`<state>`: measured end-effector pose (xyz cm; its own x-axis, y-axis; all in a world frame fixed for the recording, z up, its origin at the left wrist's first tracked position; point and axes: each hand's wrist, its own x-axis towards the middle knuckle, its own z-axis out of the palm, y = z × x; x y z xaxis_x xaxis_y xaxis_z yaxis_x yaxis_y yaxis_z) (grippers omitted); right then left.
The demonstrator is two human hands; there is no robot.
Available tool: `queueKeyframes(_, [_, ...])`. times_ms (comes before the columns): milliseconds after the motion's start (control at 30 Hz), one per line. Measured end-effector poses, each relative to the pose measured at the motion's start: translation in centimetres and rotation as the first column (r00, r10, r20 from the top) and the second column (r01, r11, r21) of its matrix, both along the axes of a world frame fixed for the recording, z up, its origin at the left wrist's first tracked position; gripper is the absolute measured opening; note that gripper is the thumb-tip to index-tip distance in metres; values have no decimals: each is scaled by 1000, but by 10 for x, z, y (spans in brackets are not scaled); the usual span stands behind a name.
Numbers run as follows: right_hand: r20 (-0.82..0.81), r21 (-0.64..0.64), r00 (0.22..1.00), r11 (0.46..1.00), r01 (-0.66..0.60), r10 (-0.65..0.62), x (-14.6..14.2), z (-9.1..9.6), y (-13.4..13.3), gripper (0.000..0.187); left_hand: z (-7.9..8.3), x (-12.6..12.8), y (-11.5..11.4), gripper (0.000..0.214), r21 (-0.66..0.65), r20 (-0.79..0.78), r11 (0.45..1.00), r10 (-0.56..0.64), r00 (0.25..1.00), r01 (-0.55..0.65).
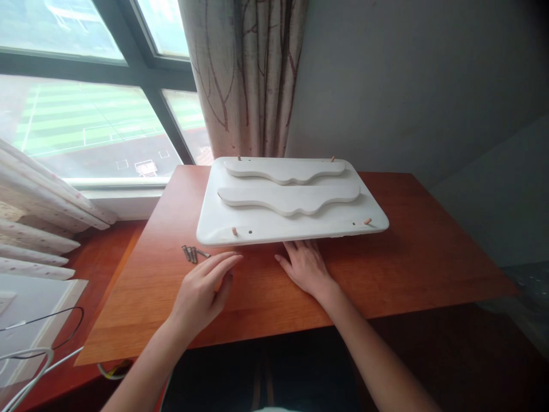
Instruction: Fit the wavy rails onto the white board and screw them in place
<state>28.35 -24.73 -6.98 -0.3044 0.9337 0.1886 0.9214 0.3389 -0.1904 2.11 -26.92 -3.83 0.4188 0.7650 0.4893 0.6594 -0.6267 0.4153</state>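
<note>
My left hand (205,289) hovers near the front of the table, its fingers loosely curved with a gap to the thumb and nothing visible in it. Just beyond it lie several metal screws (190,253) in a small group. My right hand (306,264) rests flat, fingers spread, with its fingertips hidden under the front edge of a white board (283,228). Wooden dowels (234,231) stand up at the board's corners, beside small holes. On top of the board lie two white wavy-edged pieces, a front one (289,197) and a back one (285,169).
The reddish-brown wooden table (429,246) carries all these things. A patterned curtain (253,74) and a grey wall (407,86) stand behind it. To the left are a window (86,114), another curtain (34,212) and some cables (47,355).
</note>
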Motion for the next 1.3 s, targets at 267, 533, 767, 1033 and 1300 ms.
queueKeyframes(267, [-22,-5,1000,1000,-13,13,-2,1,-3,54,-7,20,6,50,-14,-296,1000,20,955,-26])
queueKeyframes(533, [-30,58,999,998,-32,34,8,-3,-25,58,-17,47,5,49,25,-402,992,122,907,-123])
queueKeyframes(767, [-113,109,990,991,-72,84,16,4,-38,50,-18,50,4,35,-14,-398,992,109,911,-125])
queueKeyframes(1033, [-102,156,980,976,-152,169,22,11,-36,43,-8,38,-3,52,-145,-316,989,-14,949,-34])
queueKeyframes(1300, [-113,96,977,981,-170,181,23,17,-32,26,-8,23,-5,40,-118,-272,993,-33,962,0])
